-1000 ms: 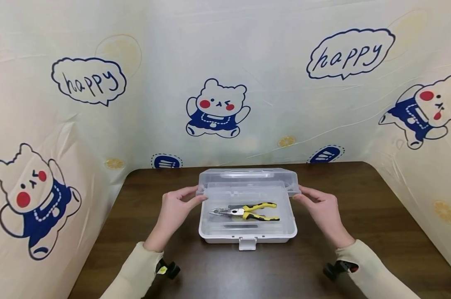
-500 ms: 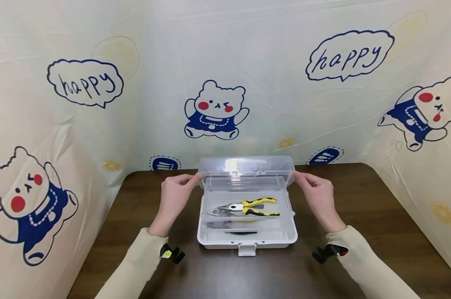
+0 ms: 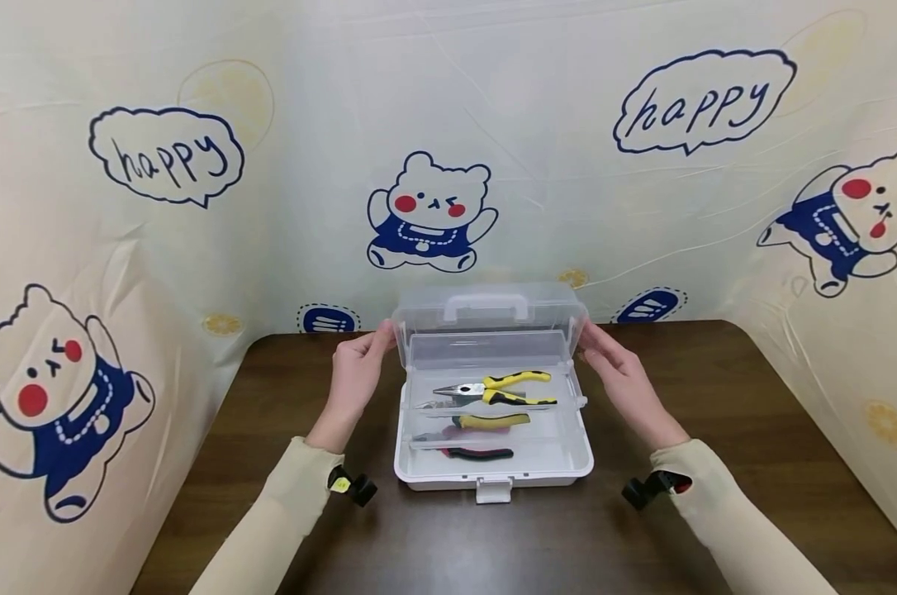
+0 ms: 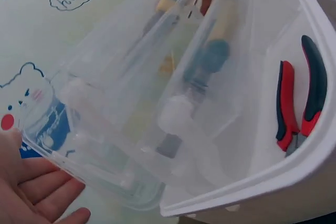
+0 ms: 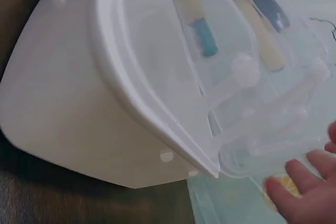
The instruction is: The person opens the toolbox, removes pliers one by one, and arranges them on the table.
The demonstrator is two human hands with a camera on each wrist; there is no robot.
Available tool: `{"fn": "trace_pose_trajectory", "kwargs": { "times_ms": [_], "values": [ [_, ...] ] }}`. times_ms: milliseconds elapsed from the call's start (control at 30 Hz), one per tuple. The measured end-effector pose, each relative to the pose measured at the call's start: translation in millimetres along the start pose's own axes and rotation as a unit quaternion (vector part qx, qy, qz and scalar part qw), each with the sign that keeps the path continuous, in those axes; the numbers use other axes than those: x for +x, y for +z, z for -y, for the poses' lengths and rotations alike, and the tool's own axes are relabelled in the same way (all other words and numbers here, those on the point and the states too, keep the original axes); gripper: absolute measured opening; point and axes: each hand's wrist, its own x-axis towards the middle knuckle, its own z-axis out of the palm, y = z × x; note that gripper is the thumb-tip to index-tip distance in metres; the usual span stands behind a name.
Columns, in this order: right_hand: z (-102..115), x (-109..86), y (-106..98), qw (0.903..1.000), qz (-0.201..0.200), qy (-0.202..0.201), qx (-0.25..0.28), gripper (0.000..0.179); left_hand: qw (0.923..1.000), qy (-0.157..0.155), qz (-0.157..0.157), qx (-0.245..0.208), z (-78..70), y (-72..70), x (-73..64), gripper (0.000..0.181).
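A white toolbox (image 3: 585,442) stands on the table with its clear lid (image 3: 422,318) raised at the back. My left hand (image 3: 359,364) touches the lid's left edge; in the left wrist view its fingers lie nearly straight. At the right edge is my right hand (image 3: 615,368), fingers extended; the right wrist view shows them loose beside the lid. Yellow-and-black needle-nose pliers (image 3: 465,389) lie in a raised clear tray. Below them shows a yellow handle (image 3: 496,421), partly veiled by the plastic. Red-and-black-handled pliers (image 4: 314,85) rest on the box floor.
The box sits on a dark wooden table (image 3: 448,554), its white latch (image 3: 493,492) hanging down at the front. Behind and at both sides hangs a printed curtain (image 3: 567,190). A white carrying handle (image 3: 486,304) is on the lid.
The lid has swung further up and back between both hands. Its trays have risen and spread, uncovering the lower pliers. Both hands have moved up and away with the lid.
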Motion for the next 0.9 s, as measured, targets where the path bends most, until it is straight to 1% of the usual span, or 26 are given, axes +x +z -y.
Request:
{"fn": "trace_pose_trajectory", "kwargs": {
  "times_ms": [67,133,200,267,333,400,533,600,700,767,900],
  "values": [
    [-3.8,2.8,-0.8,0.9992,0.035,0.014,0.011,0.058,0.9998,0.005,0.015,-0.009,7.3,1.3,0.3,0.043],
    [-8.4,5.1,-0.6,0.9978,0.061,0.023,0.014,0.061,0.9996,0.01,0.028,-0.003,14.1,2.4,0.1,0.04],
    [-13.4,6.9,0.1,0.9965,0.078,0.027,0.01,0.062,0.9989,0.021,0.042,0.008,20.5,3.9,0.2,0.037],
    [-19.0,8.4,1.7,0.9959,0.087,0.024,0.007,0.061,0.9978,0.031,0.051,0.03,25.7,5.3,0.2,0.038],
    [-25.4,9.4,3.3,0.996,0.088,0.017,-0.002,0.061,0.9963,0.04,0.064,0.041,29.7,6.9,-0.4,0.039],
    [-31.8,9.6,4.8,0.9958,0.091,0.004,-0.008,0.064,0.9951,0.041,0.07,0.057,33.4,8.5,-1.3,0.041],
    [-45.3,9.1,8.7,0.9946,0.103,-0.009,-0.015,0.082,0.9936,0.033,0.087,0.065,45.6,11.4,-3.1,0.043],
    [-50.3,8.9,10.4,0.9945,0.102,-0.011,-0.019,0.086,0.9933,0.026,0.093,0.064,52.2,13.2,-3.7,0.044],
    [-55.9,9.2,12.4,0.995,0.092,-0.009,-0.037,0.079,0.9929,0.015,0.102,0.058,59.6,15.8,-5.2,0.045],
    [-56.8,9.3,13.4,0.9952,0.087,-0.002,-0.045,0.076,0.993,0.011,0.106,0.049,61.1,17.0,-6.6,0.046],
    [-56.3,10.1,13.5,0.9951,0.087,0.016,-0.043,0.075,0.9942,0.001,0.106,0.022,61.4,19.3,-5.3,0.046]
  ]
}}
